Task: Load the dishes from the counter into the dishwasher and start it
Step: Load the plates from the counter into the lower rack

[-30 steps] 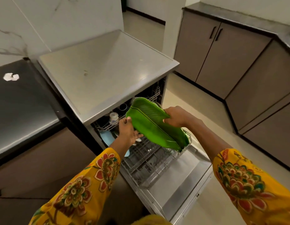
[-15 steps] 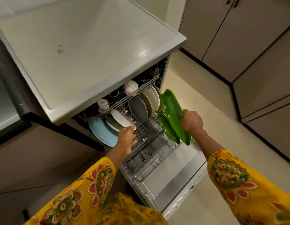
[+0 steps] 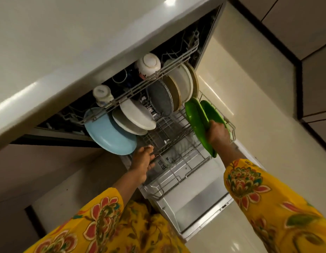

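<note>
While my right hand [image 3: 218, 133] grips the green tray [image 3: 197, 125] by its long edge, fingers curled over the rim, the tray stands on edge at the right end of the lower rack [image 3: 176, 161], with a second green piece [image 3: 214, 112] just behind it. It looks like light, stiff plastic, likely slick if wet, so I judge the rim the best place to hold it, low enough to steer the bottom edge between the wires. My left hand [image 3: 143, 161] rests on the rack's near-left rim; whether those fingers are curled round the wire I cannot tell. Left of my right fingers stand the grey and cream plates [image 3: 173, 92]; further left lean white plates [image 3: 136, 117] and a blue plate [image 3: 109, 136]. Above them the upper rack [image 3: 140, 86] carries a bowl [image 3: 148, 65] and a cup [image 3: 102, 94], and its wire front could catch the tray's top. Below my hands lies the open door [image 3: 191, 207].
</note>
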`<state>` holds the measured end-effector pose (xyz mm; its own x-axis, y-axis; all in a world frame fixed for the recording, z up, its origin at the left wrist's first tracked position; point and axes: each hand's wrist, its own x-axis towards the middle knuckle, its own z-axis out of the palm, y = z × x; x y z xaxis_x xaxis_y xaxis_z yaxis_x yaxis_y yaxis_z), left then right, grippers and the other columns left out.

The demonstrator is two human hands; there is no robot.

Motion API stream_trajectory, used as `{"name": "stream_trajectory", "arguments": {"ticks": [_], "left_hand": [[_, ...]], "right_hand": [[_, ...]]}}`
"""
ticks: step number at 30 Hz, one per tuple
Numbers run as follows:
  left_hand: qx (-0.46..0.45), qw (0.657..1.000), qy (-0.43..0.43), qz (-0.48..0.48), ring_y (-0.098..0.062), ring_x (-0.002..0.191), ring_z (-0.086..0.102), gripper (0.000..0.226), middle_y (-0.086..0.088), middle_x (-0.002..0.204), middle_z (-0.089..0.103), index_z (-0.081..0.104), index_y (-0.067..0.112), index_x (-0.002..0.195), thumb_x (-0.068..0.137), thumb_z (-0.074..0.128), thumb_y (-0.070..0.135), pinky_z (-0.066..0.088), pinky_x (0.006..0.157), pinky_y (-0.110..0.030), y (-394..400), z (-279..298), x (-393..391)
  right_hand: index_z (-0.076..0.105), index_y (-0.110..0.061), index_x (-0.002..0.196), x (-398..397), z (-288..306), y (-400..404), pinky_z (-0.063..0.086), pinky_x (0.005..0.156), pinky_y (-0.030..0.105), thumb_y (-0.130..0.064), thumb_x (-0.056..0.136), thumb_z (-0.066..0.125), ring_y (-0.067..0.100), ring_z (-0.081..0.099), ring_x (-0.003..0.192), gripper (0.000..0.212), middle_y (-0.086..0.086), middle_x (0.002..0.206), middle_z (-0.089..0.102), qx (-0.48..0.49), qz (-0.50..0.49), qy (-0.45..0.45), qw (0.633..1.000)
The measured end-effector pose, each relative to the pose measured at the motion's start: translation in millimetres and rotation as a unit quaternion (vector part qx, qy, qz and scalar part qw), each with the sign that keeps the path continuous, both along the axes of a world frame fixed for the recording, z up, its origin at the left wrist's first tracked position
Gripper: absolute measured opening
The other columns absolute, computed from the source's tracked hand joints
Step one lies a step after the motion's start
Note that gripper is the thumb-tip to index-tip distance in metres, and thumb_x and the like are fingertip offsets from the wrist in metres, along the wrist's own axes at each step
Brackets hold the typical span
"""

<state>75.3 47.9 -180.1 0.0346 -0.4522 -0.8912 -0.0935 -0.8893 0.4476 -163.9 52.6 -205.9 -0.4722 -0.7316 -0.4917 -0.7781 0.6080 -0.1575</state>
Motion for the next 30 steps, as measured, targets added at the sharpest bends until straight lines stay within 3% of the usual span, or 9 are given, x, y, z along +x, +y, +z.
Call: {"name": "stream_trajectory", "arguments": {"ticks": [2,6,12,15,21,25,30], "left_hand": [[0.012,1.0,-0.003,0.003,-0.019,0.109,0.052,0.023,-0.003,0.119,0.055,0.054,0.014,0.12,0.099,0.046,0.02,0.047,0.078,-0.034,-1.9,-11.0,0.8],[0.023,1.0,-0.01,-0.002,-0.022,0.117,0.051,0.025,-0.003,0.122,0.053,0.052,0.012,0.123,0.099,0.045,0.019,0.044,0.084,-0.036,-5.6,-30.4,-0.3],[0.028,0.999,-0.015,-0.022,-0.018,0.108,0.052,0.018,-0.002,0.119,0.054,0.055,0.015,0.114,0.1,0.044,0.02,0.048,0.076,-0.03,-8.9,-51.5,-1.3],[0.028,0.999,-0.019,-0.02,-0.017,0.106,0.052,0.019,-0.001,0.115,0.054,0.055,0.015,0.115,0.099,0.045,0.02,0.049,0.078,-0.031,-9.3,-60.0,1.5],[0.039,0.999,-0.022,-0.018,-0.018,0.108,0.052,0.015,-0.002,0.115,0.054,0.055,0.016,0.109,0.099,0.044,0.018,0.045,0.087,-0.037,-4.3,-69.4,13.3],[0.043,0.999,-0.02,-0.012,-0.019,0.111,0.052,0.014,-0.001,0.118,0.054,0.054,0.016,0.109,0.1,0.043,0.016,0.044,0.088,-0.037,0.3,-72.5,19.6],[0.043,0.999,-0.016,-0.017,-0.019,0.112,0.052,0.014,0.0,0.118,0.054,0.055,0.017,0.107,0.1,0.044,0.018,0.044,0.087,-0.037,5.8,-71.0,22.7]], "right_hand": [[0.055,-0.007,0.116,0.7,-19.9,-0.7,0.052,0.078,0.044,-0.015,0.093,0.051,0.036,0.061,0.096,0.025,0.019,0.106,0.06,0.019,0.017,0.004,1.0],[0.054,-0.009,0.113,-0.3,-51.2,-0.1,0.053,0.074,0.043,-0.013,0.093,0.048,0.036,0.06,0.091,0.021,0.019,0.102,0.06,0.033,0.043,0.013,0.998],[0.052,-0.006,0.104,-5.1,-81.3,-0.3,0.054,0.067,0.042,-0.009,0.095,0.043,0.034,0.06,0.082,0.014,0.015,0.087,0.056,0.037,0.056,0.018,0.998],[0.053,-0.004,0.102,-4.7,-93.1,-7.2,0.055,0.068,0.045,-0.009,0.096,0.042,0.031,0.056,0.073,0.013,0.01,0.079,0.048,0.027,0.061,0.014,0.998],[0.05,-0.003,0.116,-1.8,-111.7,-10.3,0.053,0.078,0.047,-0.007,0.095,0.04,0.04,0.061,0.094,0.023,0.021,0.103,0.06,0.065,0.067,0.001,0.996],[0.046,-0.004,0.121,0.0,-119.6,-7.2,0.052,0.079,0.047,-0.008,0.097,0.037,0.041,0.06,0.096,0.026,0.022,0.105,0.058,0.067,0.067,0.007,0.995],[0.05,0.001,0.119,-1.1,-120.8,-2.4,0.049,0.086,0.045,-0.006,0.094,0.042,0.042,0.059,0.103,0.028,0.027,0.11,0.06,0.106,0.012,-0.05,0.993]]}}
